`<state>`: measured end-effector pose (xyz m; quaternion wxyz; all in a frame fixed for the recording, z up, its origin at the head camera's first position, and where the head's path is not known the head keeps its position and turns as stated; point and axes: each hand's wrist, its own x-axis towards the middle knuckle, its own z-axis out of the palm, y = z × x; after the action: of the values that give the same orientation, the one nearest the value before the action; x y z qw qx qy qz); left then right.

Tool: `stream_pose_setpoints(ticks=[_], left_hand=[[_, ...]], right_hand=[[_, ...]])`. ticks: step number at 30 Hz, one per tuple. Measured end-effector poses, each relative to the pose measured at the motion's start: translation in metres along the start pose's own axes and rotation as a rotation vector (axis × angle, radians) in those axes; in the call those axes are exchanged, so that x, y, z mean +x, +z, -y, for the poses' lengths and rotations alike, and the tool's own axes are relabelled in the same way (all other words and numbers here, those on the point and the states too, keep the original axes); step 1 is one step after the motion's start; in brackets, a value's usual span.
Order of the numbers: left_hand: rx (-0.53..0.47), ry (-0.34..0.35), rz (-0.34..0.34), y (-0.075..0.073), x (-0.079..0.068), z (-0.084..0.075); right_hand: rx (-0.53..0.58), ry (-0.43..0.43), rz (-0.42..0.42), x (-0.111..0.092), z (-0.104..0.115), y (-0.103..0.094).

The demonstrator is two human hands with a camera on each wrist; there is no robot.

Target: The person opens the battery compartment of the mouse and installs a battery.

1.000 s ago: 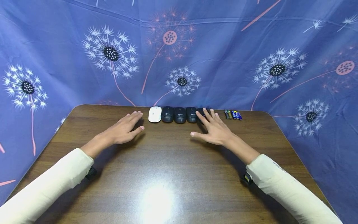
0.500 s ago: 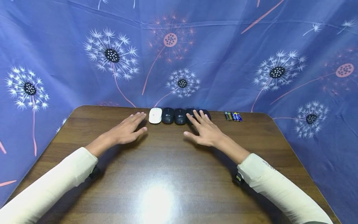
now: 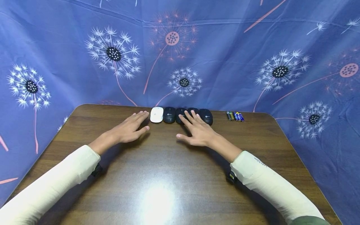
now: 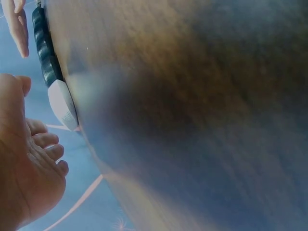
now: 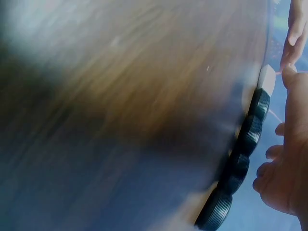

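Four black mice sit right of white mouse, right hand spread above them, left hand wide, just left of it.

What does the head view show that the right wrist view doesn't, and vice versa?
Only the head view shows the batteries lying to the right of the row, and both pale sleeves.
Only the right wrist view shows the ribbed sides of the four black mice, unblocked by the right hand.
Both show the left hand, the white mouse heading the row, the table and the blue cloth.
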<state>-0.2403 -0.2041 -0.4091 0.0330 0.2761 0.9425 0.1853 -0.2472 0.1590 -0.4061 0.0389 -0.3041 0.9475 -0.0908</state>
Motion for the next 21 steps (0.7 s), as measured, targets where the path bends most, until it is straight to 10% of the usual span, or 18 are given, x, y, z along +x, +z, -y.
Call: stream_pose_setpoints(ticks=[21], left_hand=[[0.021, 0.048, 0.06, 0.006, 0.001, 0.001]], right_hand=[[-0.064, -0.144, 0.081, 0.035, 0.037, 0.007]])
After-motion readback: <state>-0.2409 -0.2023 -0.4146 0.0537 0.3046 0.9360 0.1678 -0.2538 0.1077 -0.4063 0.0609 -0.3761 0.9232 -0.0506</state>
